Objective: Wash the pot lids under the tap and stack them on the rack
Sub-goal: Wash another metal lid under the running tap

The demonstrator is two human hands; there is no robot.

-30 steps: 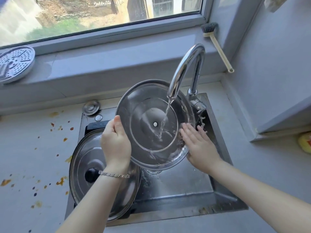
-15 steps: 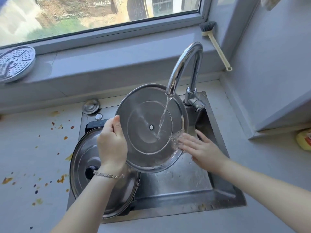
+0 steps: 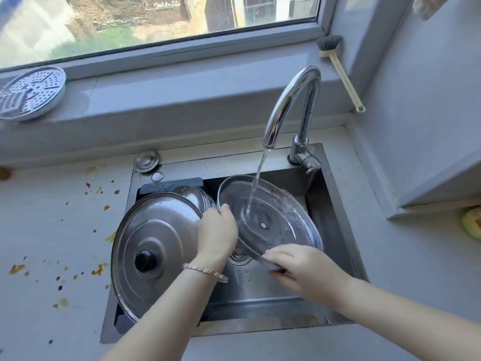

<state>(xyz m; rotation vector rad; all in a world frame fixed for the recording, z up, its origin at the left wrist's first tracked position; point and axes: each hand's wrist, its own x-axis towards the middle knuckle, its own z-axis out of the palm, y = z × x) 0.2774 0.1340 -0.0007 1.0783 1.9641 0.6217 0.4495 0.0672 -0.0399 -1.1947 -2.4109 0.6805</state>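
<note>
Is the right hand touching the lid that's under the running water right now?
Touching. The head view shows the right hand with its fingers over the near rim of the lid, while the left hand grips the rim's left edge.

Both hands tilt a steel lid under the tap; water strikes its inner face. The left hand grips the nine o'clock rim, the right hand the five o'clock rim. A knobbed lid leans at the sink's nine o'clock side.
</note>
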